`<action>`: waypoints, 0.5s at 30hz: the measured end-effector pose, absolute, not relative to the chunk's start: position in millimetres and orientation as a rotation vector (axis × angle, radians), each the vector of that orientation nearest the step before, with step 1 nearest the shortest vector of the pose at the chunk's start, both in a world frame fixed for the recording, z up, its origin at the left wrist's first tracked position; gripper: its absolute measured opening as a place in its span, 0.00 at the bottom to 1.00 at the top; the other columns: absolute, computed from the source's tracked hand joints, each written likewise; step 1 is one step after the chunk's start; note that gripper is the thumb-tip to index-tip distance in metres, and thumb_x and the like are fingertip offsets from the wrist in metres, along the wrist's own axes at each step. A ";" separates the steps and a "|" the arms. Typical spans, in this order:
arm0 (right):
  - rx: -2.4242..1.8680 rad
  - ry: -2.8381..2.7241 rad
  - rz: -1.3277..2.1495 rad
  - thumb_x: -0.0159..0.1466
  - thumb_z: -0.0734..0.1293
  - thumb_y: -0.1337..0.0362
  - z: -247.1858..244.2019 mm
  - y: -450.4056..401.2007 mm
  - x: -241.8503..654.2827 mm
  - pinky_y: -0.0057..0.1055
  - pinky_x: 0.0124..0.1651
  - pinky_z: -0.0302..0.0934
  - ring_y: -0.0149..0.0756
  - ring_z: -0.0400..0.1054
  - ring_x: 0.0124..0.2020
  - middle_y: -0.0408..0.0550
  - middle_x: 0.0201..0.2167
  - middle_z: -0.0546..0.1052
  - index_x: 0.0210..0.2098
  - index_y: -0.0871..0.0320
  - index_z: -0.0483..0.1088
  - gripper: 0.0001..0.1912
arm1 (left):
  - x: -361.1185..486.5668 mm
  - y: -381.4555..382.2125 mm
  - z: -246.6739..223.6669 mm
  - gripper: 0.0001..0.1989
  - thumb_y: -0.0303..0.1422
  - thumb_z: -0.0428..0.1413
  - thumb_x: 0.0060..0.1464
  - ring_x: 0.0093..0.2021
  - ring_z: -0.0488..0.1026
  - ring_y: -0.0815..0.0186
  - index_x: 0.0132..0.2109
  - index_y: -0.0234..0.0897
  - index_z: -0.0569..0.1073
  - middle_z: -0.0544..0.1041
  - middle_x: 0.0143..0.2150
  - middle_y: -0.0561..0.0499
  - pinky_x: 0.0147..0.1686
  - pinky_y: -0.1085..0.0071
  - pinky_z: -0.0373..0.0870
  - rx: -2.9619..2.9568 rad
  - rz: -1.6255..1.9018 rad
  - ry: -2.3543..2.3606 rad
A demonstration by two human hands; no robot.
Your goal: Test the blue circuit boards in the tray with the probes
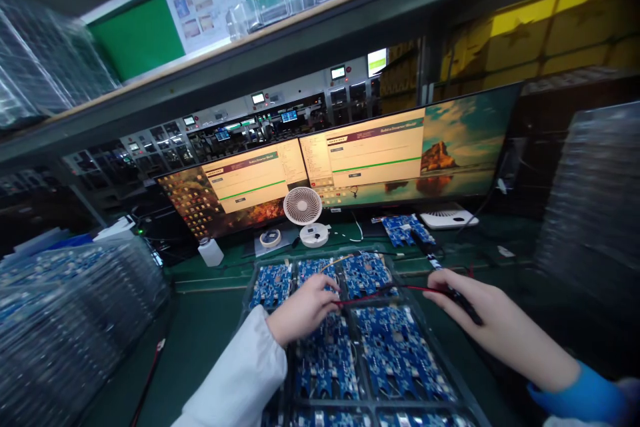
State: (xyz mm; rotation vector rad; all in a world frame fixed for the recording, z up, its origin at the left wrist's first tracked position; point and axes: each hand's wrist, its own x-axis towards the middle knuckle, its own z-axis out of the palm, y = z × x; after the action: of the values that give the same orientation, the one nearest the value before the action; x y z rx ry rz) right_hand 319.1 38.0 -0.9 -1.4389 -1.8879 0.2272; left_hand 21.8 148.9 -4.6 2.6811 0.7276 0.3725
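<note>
Both your forearms [533, 350] slant up from the lower frame. Near the centre, your left hand [306, 307] curls its fingers at the red wire [357, 299], grip unclear, above the blue boards [397, 350]; at right, your right hand [473, 307] closes around a black stick [466, 305].

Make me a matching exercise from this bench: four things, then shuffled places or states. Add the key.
1. Fan
2. Left hand
3. Right hand
4. Bottle

A. Holds a dark, slim object
B. Stands left of the fan
C. Over a tray of blue boards, at a red wire
D. In front of where two monitors meet

Pairs: 1-D, 2-C, 3-A, 4-B
</note>
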 end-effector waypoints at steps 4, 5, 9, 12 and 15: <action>-1.543 -2.011 0.214 0.69 0.52 0.56 -22.8 48.3 311.5 0.37 0.42 0.64 0.39 0.68 0.39 0.49 0.38 0.72 0.41 0.56 0.65 0.15 | 10.9 185.0 -11.1 0.12 0.29 0.48 0.60 0.45 0.67 0.62 0.42 0.37 0.76 0.72 0.42 0.45 0.48 0.64 0.66 2.729 0.536 1.043; -1.556 -2.044 0.180 0.68 0.52 0.57 -29.7 51.1 308.6 0.40 0.44 0.64 0.40 0.67 0.42 0.50 0.40 0.72 0.43 0.56 0.65 0.15 | 8.8 194.7 -12.1 0.11 0.28 0.49 0.59 0.43 0.68 0.62 0.41 0.36 0.76 0.73 0.40 0.45 0.47 0.65 0.67 2.666 0.571 1.085; -1.568 -2.110 0.141 0.67 0.51 0.61 -51.3 58.5 300.2 0.47 0.51 0.62 0.45 0.65 0.50 0.53 0.48 0.71 0.49 0.56 0.65 0.17 | 9.5 228.7 -22.2 0.06 0.23 0.55 0.51 0.38 0.72 0.66 0.33 0.35 0.76 0.75 0.35 0.49 0.46 0.68 0.69 2.133 0.858 1.228; -1.584 -2.126 0.131 0.68 0.51 0.61 -57.4 59.6 297.9 0.48 0.52 0.63 0.45 0.64 0.51 0.55 0.50 0.70 0.54 0.59 0.63 0.20 | 16.7 250.1 -39.3 0.05 0.23 0.54 0.50 0.29 0.72 0.68 0.34 0.33 0.74 0.74 0.27 0.52 0.34 0.70 0.72 1.872 0.902 1.288; -1.585 -2.160 0.124 0.67 0.51 0.64 -60.8 59.4 293.3 0.47 0.51 0.64 0.44 0.65 0.49 0.56 0.48 0.70 0.55 0.61 0.63 0.20 | 25.9 266.9 -57.9 0.04 0.23 0.54 0.51 0.23 0.70 0.71 0.34 0.31 0.74 0.72 0.23 0.54 0.28 0.73 0.71 1.774 0.907 1.305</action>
State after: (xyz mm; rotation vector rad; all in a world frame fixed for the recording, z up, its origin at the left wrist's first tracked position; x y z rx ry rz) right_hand 293.3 59.4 -60.8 -1.5845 -2.1601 0.1238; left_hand 25.9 266.9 -57.9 1.7736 1.3047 0.9072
